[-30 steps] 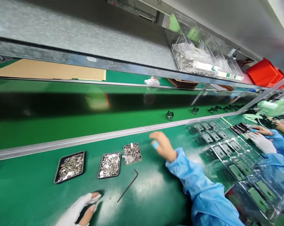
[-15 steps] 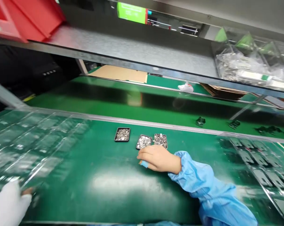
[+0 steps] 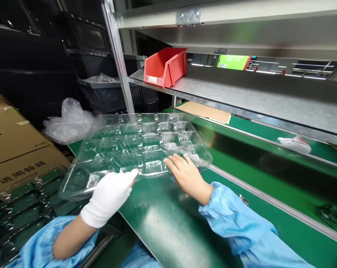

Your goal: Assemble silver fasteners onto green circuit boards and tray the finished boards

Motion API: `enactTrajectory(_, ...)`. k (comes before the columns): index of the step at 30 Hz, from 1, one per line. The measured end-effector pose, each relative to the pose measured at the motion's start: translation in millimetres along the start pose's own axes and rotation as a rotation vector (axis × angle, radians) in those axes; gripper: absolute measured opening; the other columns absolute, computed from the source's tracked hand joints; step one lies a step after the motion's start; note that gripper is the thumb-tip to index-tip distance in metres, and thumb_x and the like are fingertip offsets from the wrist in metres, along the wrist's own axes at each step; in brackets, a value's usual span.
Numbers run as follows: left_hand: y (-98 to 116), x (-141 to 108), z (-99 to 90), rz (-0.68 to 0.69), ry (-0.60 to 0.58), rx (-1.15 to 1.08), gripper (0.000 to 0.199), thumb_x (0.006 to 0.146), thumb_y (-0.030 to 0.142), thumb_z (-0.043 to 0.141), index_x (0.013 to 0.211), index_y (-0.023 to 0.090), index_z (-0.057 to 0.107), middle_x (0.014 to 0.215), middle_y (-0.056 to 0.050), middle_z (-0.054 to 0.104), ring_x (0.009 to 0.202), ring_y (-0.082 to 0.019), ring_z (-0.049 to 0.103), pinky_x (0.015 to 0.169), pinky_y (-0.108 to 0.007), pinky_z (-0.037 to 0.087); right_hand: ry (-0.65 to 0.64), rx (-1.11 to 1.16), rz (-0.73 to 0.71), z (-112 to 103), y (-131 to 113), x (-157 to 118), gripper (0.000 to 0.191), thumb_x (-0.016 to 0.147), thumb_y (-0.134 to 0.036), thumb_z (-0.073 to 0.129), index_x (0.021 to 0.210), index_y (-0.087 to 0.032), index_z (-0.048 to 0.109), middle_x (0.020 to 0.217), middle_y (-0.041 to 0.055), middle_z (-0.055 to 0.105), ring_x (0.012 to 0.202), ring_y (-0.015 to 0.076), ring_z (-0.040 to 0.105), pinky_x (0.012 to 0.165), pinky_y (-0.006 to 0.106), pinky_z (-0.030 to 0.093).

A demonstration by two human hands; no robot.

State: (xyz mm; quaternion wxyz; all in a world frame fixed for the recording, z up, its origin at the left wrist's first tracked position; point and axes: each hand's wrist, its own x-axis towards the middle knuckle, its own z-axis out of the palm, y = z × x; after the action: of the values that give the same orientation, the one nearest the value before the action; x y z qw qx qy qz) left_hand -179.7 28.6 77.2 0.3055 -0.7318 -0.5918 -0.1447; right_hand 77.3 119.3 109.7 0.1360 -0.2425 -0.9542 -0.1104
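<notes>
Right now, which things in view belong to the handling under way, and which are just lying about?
In use, it seems:
clear plastic tray
gloved left hand, holding its near edge
right hand, fingers at that edge
perhaps the compartmented plastic, lower left

Seemingly just lying about:
red bin
cardboard box
crumpled clear plastic
white object at right

Left hand [image 3: 111, 193]: white glove [image 3: 105, 199], fabric, close fit, plain, hemmed at wrist. Bit of bare fingertip [image 3: 134, 183] past glove end, right at grip. Back from grip, past glove hem: bare forearm [image 3: 69, 238], then left sleeve [image 3: 40, 243], light blue, loose, bunched high. Right hand [image 3: 185, 178]: bare. Small blue bit [image 3: 173, 179] by 1 finger at grip, mostly hidden. Behind grip: right sleeve [image 3: 241, 225], same blue, thin, wrinkled, gathered cuff [image 3: 211, 198] at wrist. Below grip, nearest body: more blue cloth [image 3: 140, 257], creased. 2 sleeves match.
</notes>
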Motion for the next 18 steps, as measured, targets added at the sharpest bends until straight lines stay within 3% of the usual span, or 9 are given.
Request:
enactTrajectory(3, 16.2, 26.2, 7.4, 0.087, 0.127, -0.091, 0.030, 0.086, 0.011, 0.044, 0.104, 0.015, 0.067, 0.090, -0.012, 0.073, 0.080, -0.027, 0.070, 0.070, -0.039, 0.054, -0.220, -0.023, 0.144, 14.0, 16.8, 8.7, 0.038, 0.089, -0.008, 0.046, 0.125, -0.019, 0.051, 0.097, 0.0102, 0.065, 0.087, 0.0211, 0.062, 0.082, 0.034, 0.048)
enactTrajectory(5, 34.3, 38.9, 11.4, 0.105, 0.202, -0.184, 0.033, 0.084, 0.010, 0.046, 0.112, 0.015, 0.064, 0.109, -0.014, 0.070, 0.103, -0.030, 0.066, 0.085, -0.044, 0.053, -0.274, -0.056, 0.271, 18.2, 45.0, -0.5, 0.037, 0.091, -0.011, 0.046, 0.125, -0.022, 0.052, 0.094, 0.0085, 0.064, 0.084, 0.0203, 0.061, 0.073, 0.029, 0.046)
enactTrajectory(7, 55.2, 39.0, 19.9, 0.147, 0.216, -0.302, 0.037, 0.082, 0.012, 0.048, 0.116, 0.017, 0.062, 0.117, -0.014, 0.067, 0.113, -0.030, 0.062, 0.091, -0.046, 0.052, -0.269, -0.110, 0.401, 18.5, 84.0, -20.0, 0.037, 0.093, -0.013, 0.044, 0.127, -0.024, 0.051, 0.098, 0.0082, 0.065, 0.093, 0.0208, 0.059, 0.075, 0.028, 0.043)
enactTrajectory(10, 79.5, 11.8, 48.4, 0.221, 0.079, -0.482, 0.037, 0.079, 0.015, 0.049, 0.111, 0.022, 0.066, 0.113, -0.010, 0.070, 0.102, -0.028, 0.067, 0.086, -0.043, 0.056, -0.280, -0.183, 0.573, 14.3, 149.0, -64.2, 0.038, 0.091, -0.010, 0.045, 0.125, -0.022, 0.055, 0.103, 0.0096, 0.065, 0.098, 0.0212, 0.057, 0.079, 0.029, 0.039)
enactTrajectory(13, 87.5, -30.6, 87.0, 0.135, -0.045, -0.573, 0.040, 0.076, 0.024, 0.053, 0.111, 0.033, 0.068, 0.108, -0.004, 0.072, 0.092, -0.027, 0.071, 0.078, -0.039, 0.061, -0.308, -0.243, 0.726, 6.5, 202.5, -118.7, 0.040, 0.087, -0.005, 0.047, 0.123, -0.019, 0.059, 0.102, 0.0108, 0.066, 0.099, 0.0206, 0.058, 0.081, 0.029, 0.038)
enactTrajectory(16, 85.2, -59.1, 110.1, 0.035, -0.049, -0.636, 0.045, 0.072, 0.033, 0.053, 0.114, 0.047, 0.064, 0.113, 0.002, 0.070, 0.095, -0.030, 0.070, 0.076, -0.042, 0.062, -0.305, -0.295, 0.858, -3.5, 232.7, -168.1, 0.039, 0.087, -0.002, 0.049, 0.121, -0.017, 0.060, 0.100, 0.0110, 0.067, 0.099, 0.0197, 0.059, 0.084, 0.028, 0.040)
enactTrajectory(18, 84.1, -63.2, 108.1, 0.011, -0.090, -0.646, 0.044, 0.074, 0.034, 0.053, 0.114, 0.048, 0.063, 0.118, 0.002, 0.068, 0.101, -0.030, 0.068, 0.081, -0.043, 0.061, -0.271, -0.328, 0.930, -5.3, 241.7, -184.7, 0.030, 0.090, -0.007, 0.053, 0.117, -0.015, 0.061, 0.103, 0.0115, 0.066, 0.098, 0.0197, 0.060, 0.085, 0.030, 0.045)
